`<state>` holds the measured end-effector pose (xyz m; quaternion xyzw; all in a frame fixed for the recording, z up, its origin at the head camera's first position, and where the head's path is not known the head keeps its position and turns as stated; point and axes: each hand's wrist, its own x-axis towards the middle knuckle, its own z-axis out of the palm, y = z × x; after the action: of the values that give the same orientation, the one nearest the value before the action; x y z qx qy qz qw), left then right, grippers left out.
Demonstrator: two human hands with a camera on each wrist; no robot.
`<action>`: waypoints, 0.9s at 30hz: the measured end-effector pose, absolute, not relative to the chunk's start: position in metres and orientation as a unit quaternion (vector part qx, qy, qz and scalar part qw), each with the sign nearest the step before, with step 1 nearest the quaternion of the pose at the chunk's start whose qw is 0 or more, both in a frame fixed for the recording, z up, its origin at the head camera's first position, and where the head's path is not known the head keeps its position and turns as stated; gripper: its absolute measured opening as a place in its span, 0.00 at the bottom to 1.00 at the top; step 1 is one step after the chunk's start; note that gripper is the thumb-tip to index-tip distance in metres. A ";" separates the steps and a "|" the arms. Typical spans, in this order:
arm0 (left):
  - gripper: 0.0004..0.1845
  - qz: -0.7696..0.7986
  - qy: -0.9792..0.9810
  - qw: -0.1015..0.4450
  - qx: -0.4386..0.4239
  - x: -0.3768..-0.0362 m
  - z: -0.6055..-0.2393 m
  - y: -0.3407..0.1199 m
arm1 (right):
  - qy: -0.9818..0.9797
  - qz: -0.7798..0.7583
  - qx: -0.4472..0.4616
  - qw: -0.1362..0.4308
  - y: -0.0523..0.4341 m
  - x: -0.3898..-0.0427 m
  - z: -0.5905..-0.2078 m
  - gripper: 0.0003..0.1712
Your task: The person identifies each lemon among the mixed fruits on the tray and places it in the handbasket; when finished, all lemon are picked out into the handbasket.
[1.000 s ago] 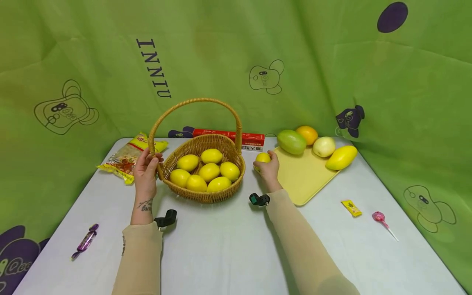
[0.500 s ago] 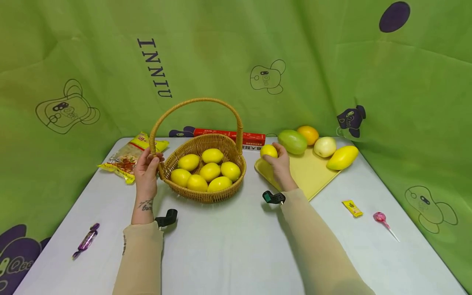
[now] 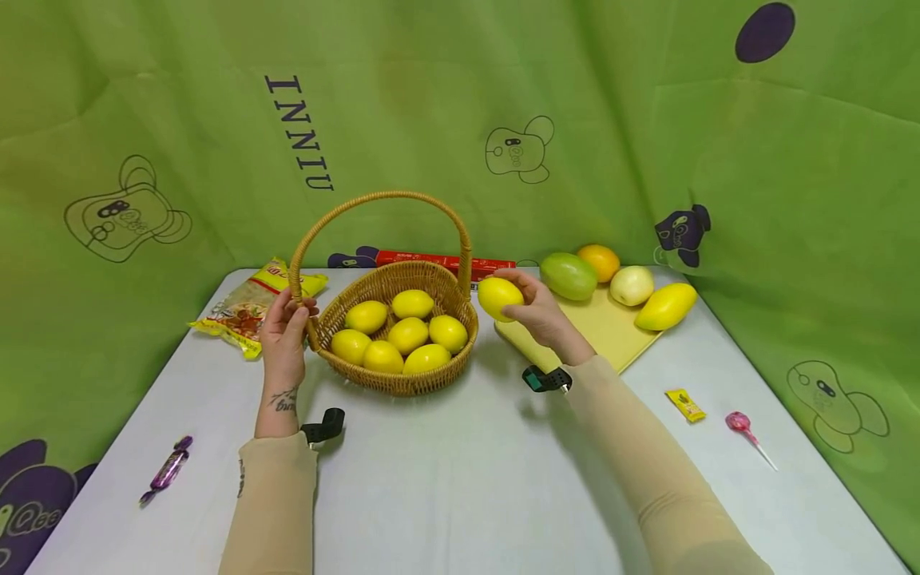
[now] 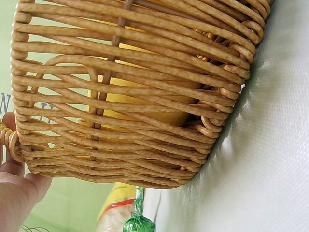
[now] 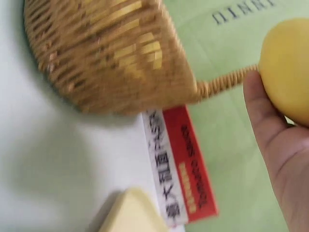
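Observation:
A wicker basket (image 3: 391,382) with a tall hoop handle stands on the white table and holds several yellow lemons (image 3: 407,335). My left hand (image 3: 285,334) grips the basket's left rim where the handle joins; the left wrist view shows the woven wall (image 4: 145,96) close up with a lemon behind it. My right hand (image 3: 535,307) holds one lemon (image 3: 499,298) in the air just right of the basket's rim, above the tray's near corner. In the right wrist view that lemon (image 5: 287,67) rests against my palm, with the basket (image 5: 111,58) to the left.
A yellow tray (image 3: 596,339) lies right of the basket with a green mango (image 3: 569,276), an orange (image 3: 600,262), a pale fruit (image 3: 632,285) and a yellow mango (image 3: 666,307) at its far edge. A red box (image 3: 446,263), snack bag (image 3: 247,307), purple candy (image 3: 168,469), yellow sachet (image 3: 684,404) and lollipop (image 3: 740,425) lie around.
My right hand lifted the lemon from the tray's left corner and carried it up and left toward the basket's rim. The left hand kept its grip on the basket.

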<state>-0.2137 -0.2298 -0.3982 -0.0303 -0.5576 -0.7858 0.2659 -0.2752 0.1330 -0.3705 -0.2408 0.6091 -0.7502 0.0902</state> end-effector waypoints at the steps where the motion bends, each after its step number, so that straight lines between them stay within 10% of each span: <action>1: 0.17 -0.786 -0.557 0.266 -0.031 -0.214 -0.398 -0.230 | 0.606 -0.747 -0.256 0.097 0.129 -0.275 -0.369 0.29; 27: 0.17 -0.781 -0.566 0.263 -0.023 -0.216 -0.398 -0.227 | 0.658 -0.666 -0.309 0.165 0.070 -0.285 -0.360 0.36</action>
<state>-0.2155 -0.2272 -0.3983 -0.0235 -0.5662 -0.7808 0.2633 -0.2850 0.0699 -0.3601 -0.3088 0.6582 -0.6664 0.1654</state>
